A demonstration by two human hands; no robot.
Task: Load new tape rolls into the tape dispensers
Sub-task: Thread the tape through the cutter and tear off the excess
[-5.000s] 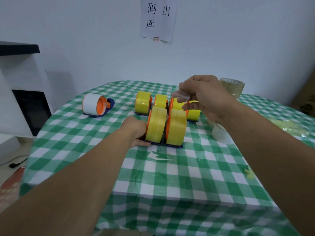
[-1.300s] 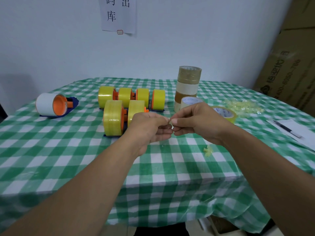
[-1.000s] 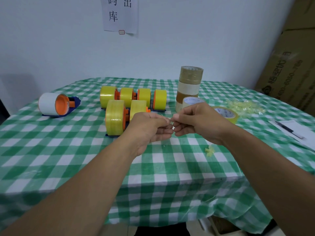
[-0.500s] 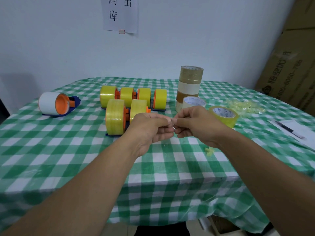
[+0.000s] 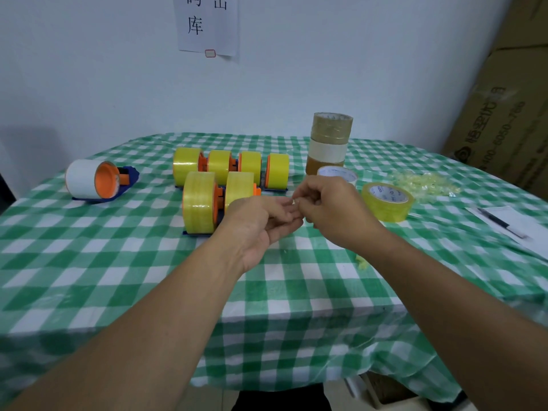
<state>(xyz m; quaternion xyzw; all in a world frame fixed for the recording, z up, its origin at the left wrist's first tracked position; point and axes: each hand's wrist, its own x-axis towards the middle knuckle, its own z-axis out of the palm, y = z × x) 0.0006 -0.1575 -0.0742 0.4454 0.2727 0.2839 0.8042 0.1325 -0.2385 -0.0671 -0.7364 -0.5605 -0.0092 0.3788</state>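
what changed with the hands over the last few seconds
The left hand left the front dispenser and rose to meet the right hand; its fingers have uncurled, while the right pinches a tape scrap. The loaded dispensers and spare rolls stayed put.

The left grip [image 5: 261, 223] has left the front dispenser [image 5: 204, 209], moved toward the bench's [image 5: 133, 271] near edge and uncurled, palm up. The right grip [image 5: 329, 209] has dropped to pinch a tape scrap [image 5: 294, 200] at its fingertips.
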